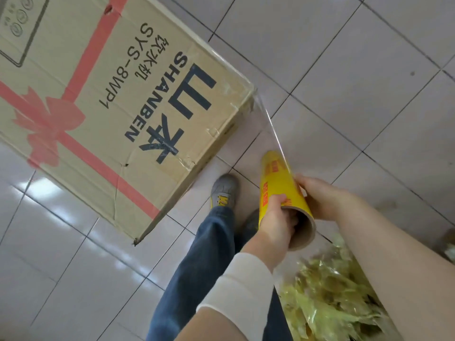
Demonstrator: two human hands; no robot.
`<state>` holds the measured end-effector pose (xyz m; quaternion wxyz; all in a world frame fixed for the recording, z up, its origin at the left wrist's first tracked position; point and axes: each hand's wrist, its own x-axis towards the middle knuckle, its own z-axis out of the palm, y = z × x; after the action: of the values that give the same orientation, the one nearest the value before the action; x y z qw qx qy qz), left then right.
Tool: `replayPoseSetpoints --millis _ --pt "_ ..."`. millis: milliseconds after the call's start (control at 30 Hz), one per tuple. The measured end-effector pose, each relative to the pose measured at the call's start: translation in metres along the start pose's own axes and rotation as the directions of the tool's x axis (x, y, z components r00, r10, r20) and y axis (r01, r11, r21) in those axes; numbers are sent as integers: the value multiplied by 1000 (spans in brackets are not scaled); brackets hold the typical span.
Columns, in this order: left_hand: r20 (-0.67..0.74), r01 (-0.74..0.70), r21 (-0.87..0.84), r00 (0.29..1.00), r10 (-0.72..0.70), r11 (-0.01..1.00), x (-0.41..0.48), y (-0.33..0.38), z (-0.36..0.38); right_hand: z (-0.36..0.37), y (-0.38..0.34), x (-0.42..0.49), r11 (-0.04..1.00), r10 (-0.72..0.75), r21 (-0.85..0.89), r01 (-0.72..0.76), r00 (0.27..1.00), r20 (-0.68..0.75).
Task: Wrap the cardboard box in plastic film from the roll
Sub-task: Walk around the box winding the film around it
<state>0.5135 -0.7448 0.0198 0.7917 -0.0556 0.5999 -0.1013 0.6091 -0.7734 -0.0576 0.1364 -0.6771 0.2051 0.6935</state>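
A large cardboard box with a printed red ribbon and black lettering stands on the tiled floor at the upper left. A yellow roll of plastic film is held upright to the right of the box's near corner. Clear film stretches taut from the roll to that corner. My left hand grips the roll's near open end, fingers inside the cardboard core. My right hand clasps the roll's side from the right.
Grey-white floor tiles surround the box. A crumpled heap of yellowish film lies at the lower right. My jeans leg and grey shoe stand just beside the box's near edge.
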Motion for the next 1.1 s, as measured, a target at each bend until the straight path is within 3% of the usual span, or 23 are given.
replayPoseSetpoints --millis 67,200,267,367,467,667,767,833,967,1100 --pt "81 -1 -25 997 3 1000 -3 -2 -6 -2 8 1 994 -38 108 34 999 37" --pt "83 -30 -90 996 38 995 -8 -9 -19 9 35 22 962 -50 270 41 998 27" --pt "70 -55 -82 996 61 995 -9 -12 -26 18 34 21 977 -41 211 21 995 92" --pt "9 -90 66 996 90 994 -20 -14 -33 35 35 14 999 -11 53 2 985 172" --pt "-125 -108 145 984 127 983 -20 -10 -46 54 37 6 999 -28 50 17 975 221" --pt "-126 60 71 991 -50 996 -23 12 -67 71 59 12 945 -42 327 -26 979 200" --pt "-59 68 -39 996 -71 997 -31 9 -75 82 78 20 886 -44 463 -26 989 139" --pt "-59 48 -6 997 -48 999 -30 5 -79 88 81 24 866 -51 499 -5 994 98" --pt "-85 -19 124 996 30 992 -39 0 -80 91 70 23 955 -23 296 -18 991 135" --pt "-268 -60 350 950 162 935 -43 -4 -85 97 63 9 997 -17 79 2 981 194"
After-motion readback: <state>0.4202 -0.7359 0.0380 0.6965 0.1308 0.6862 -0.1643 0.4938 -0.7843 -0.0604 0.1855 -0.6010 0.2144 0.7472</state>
